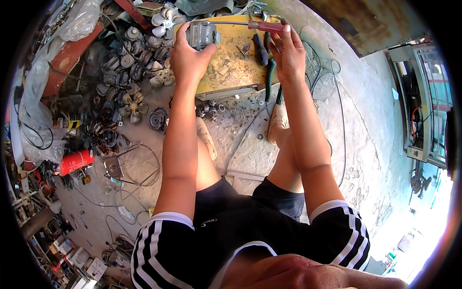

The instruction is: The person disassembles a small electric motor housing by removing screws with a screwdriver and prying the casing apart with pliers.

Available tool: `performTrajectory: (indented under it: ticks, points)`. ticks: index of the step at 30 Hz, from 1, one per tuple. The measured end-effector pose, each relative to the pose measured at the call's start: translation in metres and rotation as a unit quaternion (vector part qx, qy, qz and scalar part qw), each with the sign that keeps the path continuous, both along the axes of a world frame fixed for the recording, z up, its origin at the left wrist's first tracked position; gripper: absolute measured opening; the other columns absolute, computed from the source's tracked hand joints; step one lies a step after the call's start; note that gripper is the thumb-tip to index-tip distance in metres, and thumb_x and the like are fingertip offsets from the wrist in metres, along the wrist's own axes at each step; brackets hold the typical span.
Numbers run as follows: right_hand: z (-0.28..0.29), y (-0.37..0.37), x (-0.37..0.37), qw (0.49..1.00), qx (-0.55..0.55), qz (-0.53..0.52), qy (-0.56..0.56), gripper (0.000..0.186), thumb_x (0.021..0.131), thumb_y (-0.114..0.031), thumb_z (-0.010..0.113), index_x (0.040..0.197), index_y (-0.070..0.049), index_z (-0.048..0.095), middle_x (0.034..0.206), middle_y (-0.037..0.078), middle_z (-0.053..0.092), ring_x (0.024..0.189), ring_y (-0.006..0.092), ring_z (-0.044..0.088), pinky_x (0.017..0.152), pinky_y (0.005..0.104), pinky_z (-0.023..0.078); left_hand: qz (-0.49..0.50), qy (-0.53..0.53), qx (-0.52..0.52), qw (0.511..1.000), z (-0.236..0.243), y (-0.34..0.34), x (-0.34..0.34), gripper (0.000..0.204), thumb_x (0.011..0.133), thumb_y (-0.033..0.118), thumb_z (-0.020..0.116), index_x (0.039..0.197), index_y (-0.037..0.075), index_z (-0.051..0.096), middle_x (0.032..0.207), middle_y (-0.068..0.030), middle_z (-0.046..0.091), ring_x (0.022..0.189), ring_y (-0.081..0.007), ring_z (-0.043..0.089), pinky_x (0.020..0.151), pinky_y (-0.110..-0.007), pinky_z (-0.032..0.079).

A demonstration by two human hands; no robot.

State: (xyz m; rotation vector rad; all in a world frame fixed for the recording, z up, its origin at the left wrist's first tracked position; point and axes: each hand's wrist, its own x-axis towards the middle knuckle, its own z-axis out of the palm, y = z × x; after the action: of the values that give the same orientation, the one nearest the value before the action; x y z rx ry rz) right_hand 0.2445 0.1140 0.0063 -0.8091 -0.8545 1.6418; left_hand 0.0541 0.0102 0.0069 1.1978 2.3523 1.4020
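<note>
My left hand (190, 60) grips a grey, boxy motor-like part (201, 35) at the left end of a worn yellow work surface (224, 72). In my right hand (289, 53) is a screwdriver with a translucent red handle (265, 26). Its long metal shaft points left and reaches the top of the grey part; whether the tip sits on a screw is too small to tell. Between my hands lie a dark-handled screwdriver (260, 50) and green-handled pliers (270, 79), which stick out over the near edge.
Piled left of the work surface are several small motors (127, 60) and fan blades (133, 107). A red cylinder (76, 162) lies further down the left side. Cables (342, 120) run over the concrete floor at right, near a glass-fronted cabinet (423, 101). My feet flank the surface's near side.
</note>
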Motion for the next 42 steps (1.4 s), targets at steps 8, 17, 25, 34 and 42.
performTrajectory:
  ticks: [8,17,25,34,42]
  points:
    - [-0.013,0.008,-0.001,0.995,0.102,-0.010,0.019,0.047,0.100,-0.025,0.059,0.142,-0.006,0.047,0.124,0.011,0.061,0.114,0.0173,0.059,0.101,0.0386,0.047,-0.005,-0.004,0.023,1.000,-0.004,0.000,-0.004,0.080,0.064,0.031,0.079,0.135,0.008,0.051,0.109,-0.0189,0.070,0.098,-0.0322,0.068,0.085,-0.039,0.052]
    - [-0.007,0.003,0.003,0.998,0.049,0.001,-0.038,0.046,0.102,-0.026,0.056,0.144,-0.010,0.046,0.126,0.006,0.061,0.119,0.0178,0.058,0.097,0.0371,0.047,0.005,0.006,0.032,0.999,0.001,-0.001,0.001,0.076,0.063,0.029,0.077,0.132,0.008,0.053,0.102,-0.0191,0.072,0.094,-0.0350,0.070,0.083,-0.041,0.054]
    - [0.000,-0.003,0.000,1.000,-0.025,0.012,0.000,0.046,0.101,-0.022,0.057,0.144,-0.009,0.045,0.129,0.006,0.061,0.122,0.0183,0.057,0.099,0.0382,0.046,0.009,0.014,0.029,0.999,-0.003,-0.001,0.000,0.076,0.064,0.029,0.078,0.132,0.008,0.053,0.103,-0.0197,0.072,0.094,-0.0350,0.070,0.084,-0.041,0.054]
    - [0.001,-0.003,-0.003,1.000,-0.014,-0.011,0.020,0.043,0.101,-0.020,0.058,0.141,-0.008,0.049,0.120,0.006,0.064,0.112,0.0192,0.062,0.095,0.0364,0.047,-0.004,0.023,0.045,0.999,-0.004,0.001,0.001,0.076,0.063,0.029,0.078,0.132,0.009,0.053,0.104,-0.0200,0.071,0.094,-0.0354,0.070,0.084,-0.041,0.054]
    - [-0.011,0.004,0.001,0.997,0.028,-0.004,0.065,0.043,0.101,-0.019,0.058,0.141,-0.007,0.049,0.122,0.007,0.063,0.112,0.0190,0.063,0.092,0.0331,0.049,-0.001,0.014,0.042,0.999,-0.006,0.001,0.001,0.075,0.063,0.030,0.078,0.131,0.009,0.054,0.106,-0.0204,0.070,0.096,-0.0362,0.069,0.084,-0.042,0.054]
